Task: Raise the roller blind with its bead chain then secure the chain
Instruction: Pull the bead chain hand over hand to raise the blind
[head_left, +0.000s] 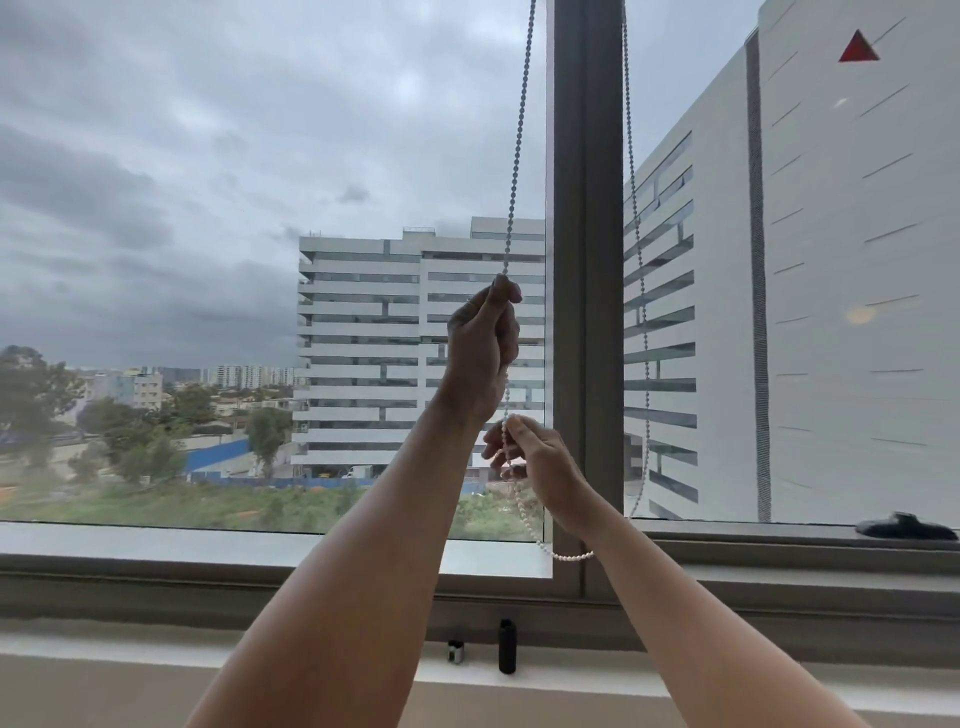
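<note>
The white bead chain (517, 156) hangs in a long loop in front of the window. Its left strand runs down into my left hand (483, 348), which is raised and closed around it. Just below, my right hand (540, 457) pinches the same strand between thumb and fingers. Under my right wrist the chain curves through its lowest point, then climbs as a second strand right of the dark window post. The roller blind itself is out of view above the frame; the glass is uncovered.
A dark vertical window post (587, 260) stands right behind the chain. On the sill below stand a small black cylinder (507, 646) and a tiny dark object (455, 651). A black window handle (906, 526) lies on the right frame.
</note>
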